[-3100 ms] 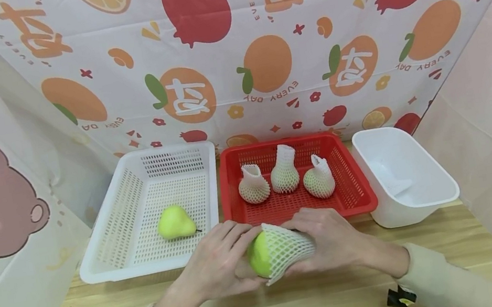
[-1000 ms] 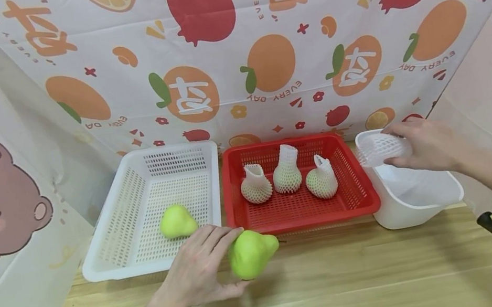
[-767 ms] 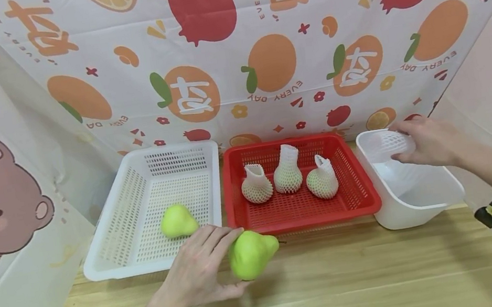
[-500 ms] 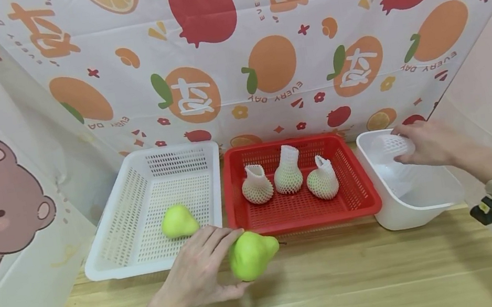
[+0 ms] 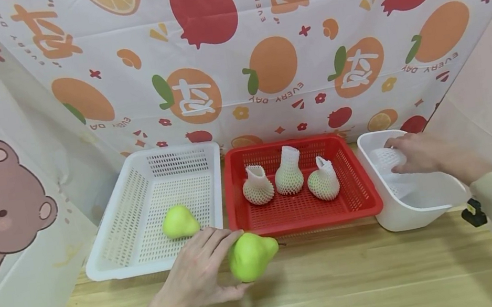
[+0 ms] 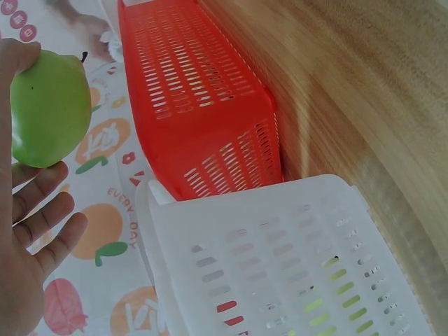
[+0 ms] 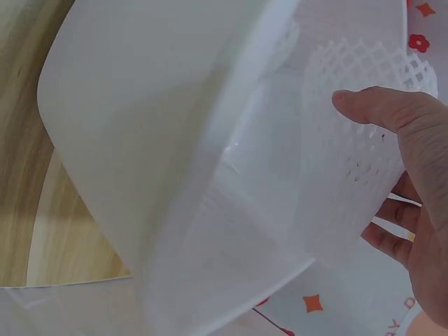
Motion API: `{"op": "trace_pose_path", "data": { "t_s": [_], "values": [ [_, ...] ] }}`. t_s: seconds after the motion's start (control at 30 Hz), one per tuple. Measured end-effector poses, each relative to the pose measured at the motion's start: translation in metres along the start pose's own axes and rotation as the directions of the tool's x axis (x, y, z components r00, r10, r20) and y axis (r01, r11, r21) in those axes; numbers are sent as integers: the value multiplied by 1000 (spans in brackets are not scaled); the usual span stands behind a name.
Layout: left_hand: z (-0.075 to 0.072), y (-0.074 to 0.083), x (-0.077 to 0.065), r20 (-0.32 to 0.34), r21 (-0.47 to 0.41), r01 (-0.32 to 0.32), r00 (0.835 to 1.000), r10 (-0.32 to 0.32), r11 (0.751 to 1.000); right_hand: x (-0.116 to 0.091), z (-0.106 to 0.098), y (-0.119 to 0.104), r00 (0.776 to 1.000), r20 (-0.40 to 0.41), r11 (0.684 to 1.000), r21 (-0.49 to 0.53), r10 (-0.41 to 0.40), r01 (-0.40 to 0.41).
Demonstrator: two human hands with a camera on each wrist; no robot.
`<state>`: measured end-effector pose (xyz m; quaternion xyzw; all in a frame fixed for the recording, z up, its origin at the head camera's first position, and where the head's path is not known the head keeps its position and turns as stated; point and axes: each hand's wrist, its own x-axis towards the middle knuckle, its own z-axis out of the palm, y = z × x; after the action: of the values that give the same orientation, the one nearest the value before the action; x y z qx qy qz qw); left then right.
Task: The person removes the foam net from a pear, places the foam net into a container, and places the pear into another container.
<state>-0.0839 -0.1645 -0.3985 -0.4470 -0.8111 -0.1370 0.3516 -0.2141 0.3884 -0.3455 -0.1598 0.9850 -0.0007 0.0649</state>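
My left hand [image 5: 197, 273] holds a bare green pear [image 5: 250, 256] above the table, its stem pointing right. In the left wrist view, the thumb and a finger pinch that pear [image 6: 52, 108], while the other fingers are spread below it. My right hand [image 5: 422, 152] reaches into the mouth of the white bin [image 5: 403, 216]. Between its thumb and fingers is a white foam net sleeve [image 7: 343, 140], with no fruit visible inside. Another bare pear [image 5: 179, 222] lies in the white basket [image 5: 101, 268].
A red basket [image 5: 306, 223] stands between the white basket and the bin, with three pears in foam nets, such as the middle netted pear [image 5: 288, 176]. The wooden table [image 5: 322, 280] extends in front. A printed curtain [image 5: 236, 86] hangs close behind.
Both hands were on the half-netted pear; the net has since come off. My right hand has carried it over to the bin and lowered it inside. My left hand keeps the pear.
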Motion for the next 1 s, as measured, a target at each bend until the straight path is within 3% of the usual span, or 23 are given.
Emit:
{"op": "trace_pose_path", "data": {
  "t_s": [0.53, 1.0],
  "values": [
    [-1, 1, -1, 9, 7, 15, 1000, -15, 1000, 2, 8, -2, 1000, 6, 1000, 19, 5, -5],
    [-11, -4, -3, 26, 17, 43, 999, -43, 999, -7, -9, -19, 996, -75, 999, 27, -42, 44]
  ]
}}
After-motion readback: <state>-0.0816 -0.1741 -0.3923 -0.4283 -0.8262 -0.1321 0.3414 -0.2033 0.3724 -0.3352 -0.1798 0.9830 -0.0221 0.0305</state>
